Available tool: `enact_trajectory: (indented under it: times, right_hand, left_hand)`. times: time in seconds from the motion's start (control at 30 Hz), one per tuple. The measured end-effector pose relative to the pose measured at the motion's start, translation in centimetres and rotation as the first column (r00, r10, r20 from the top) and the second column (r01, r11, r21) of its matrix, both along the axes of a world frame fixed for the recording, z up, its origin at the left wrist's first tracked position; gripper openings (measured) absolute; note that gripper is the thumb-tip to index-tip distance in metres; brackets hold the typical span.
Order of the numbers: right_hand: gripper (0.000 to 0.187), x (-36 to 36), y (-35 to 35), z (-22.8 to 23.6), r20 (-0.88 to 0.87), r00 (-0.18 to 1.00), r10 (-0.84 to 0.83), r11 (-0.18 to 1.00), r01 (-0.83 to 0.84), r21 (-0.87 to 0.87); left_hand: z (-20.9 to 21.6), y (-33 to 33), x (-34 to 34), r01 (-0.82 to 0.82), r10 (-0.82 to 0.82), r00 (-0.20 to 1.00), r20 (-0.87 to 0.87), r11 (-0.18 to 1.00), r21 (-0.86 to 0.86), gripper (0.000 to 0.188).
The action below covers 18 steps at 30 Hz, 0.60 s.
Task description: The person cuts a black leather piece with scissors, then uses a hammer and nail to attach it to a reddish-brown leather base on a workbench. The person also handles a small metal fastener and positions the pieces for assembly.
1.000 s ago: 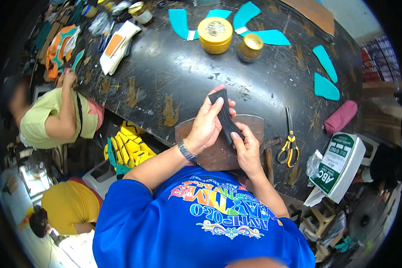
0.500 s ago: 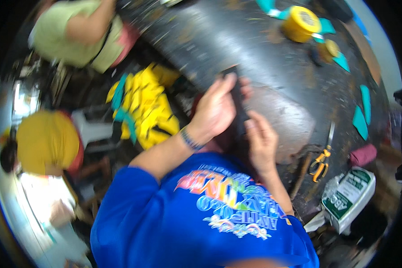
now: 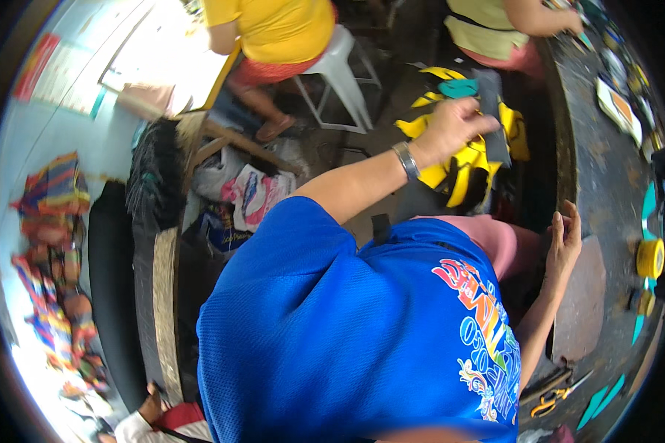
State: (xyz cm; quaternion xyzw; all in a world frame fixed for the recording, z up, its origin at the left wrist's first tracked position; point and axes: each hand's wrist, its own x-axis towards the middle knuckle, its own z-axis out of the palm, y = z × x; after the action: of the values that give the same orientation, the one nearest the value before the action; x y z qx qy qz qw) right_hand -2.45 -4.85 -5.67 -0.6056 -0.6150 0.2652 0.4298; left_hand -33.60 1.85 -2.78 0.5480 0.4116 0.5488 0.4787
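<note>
My left hand (image 3: pixel 451 131), with a band round its wrist, is closed in a pinch on a dark grey flat strip (image 3: pixel 493 122). The strip hangs above a heap of yellow cut pieces (image 3: pixel 465 166), some with black parts, and a teal piece (image 3: pixel 458 88) shows beside it. Over the near edge of the dark worktable, my right hand (image 3: pixel 564 240) has its fingers stretched out and holds nothing. A flat brown slab (image 3: pixel 585 303) lies on the worktable next to that hand.
Orange-handled scissors (image 3: pixel 550 402), teal pieces (image 3: pixel 602 402) and a yellow round container (image 3: pixel 649 258) are on the worktable (image 3: pixel 606 184). A person in yellow (image 3: pixel 288 29) sits on a white stool (image 3: pixel 340 77); another in pale green (image 3: pixel 484 33) is at the worktable. Bags (image 3: pixel 255 196) lie left.
I have turned left, away from the worktable. The dark strip, earlier between both hands, is now in my left hand over the yellow pieces. My right hand has come away from it.
</note>
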Motion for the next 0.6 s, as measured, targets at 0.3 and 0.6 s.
enact_trajectory:
  times: [0.3,0.6]
  right_hand:
    - [0.044,4.7,5.5,-15.4,0.513,0.854,0.087,0.978,0.024,-0.206]
    - [0.042,8.6,8.7,-20.2,0.692,0.71,0.134,0.951,0.104,-0.291]
  left_hand:
    - [-6.6,-6.9,-23.3,-0.639,0.686,0.661,0.306,0.727,-0.25,0.016]
    - [-9.1,-13.3,-40.2,-0.87,0.73,0.193,0.656,0.436,-0.229,0.01]
